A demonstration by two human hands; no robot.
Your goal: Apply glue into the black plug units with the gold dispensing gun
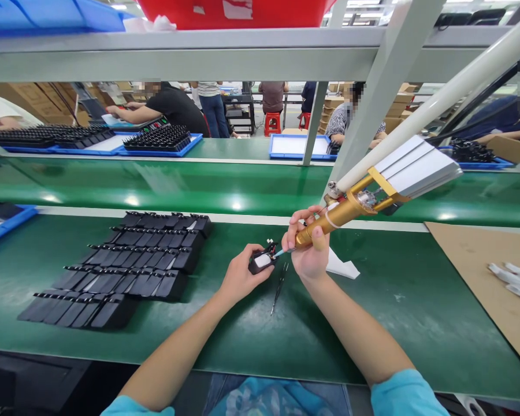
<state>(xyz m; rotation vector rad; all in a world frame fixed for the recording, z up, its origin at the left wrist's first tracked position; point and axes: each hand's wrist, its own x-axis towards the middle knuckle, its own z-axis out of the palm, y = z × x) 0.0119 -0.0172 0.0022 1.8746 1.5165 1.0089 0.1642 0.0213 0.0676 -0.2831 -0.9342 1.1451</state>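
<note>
One black case [262, 262], left hand [241, 274]; gold tool [340, 218], right hand [308, 255] — bin stickers [238, 9] illegible

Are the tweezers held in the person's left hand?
No, the tweezers lie on the green bench, while the left hand holds a small black case.

Left of the gold tool [340, 221], the left hand [240, 271] partly hides a black case [262, 261], its insides too small to tell; right of the tool, the frame cuts off cardboard [472, 277].
</note>
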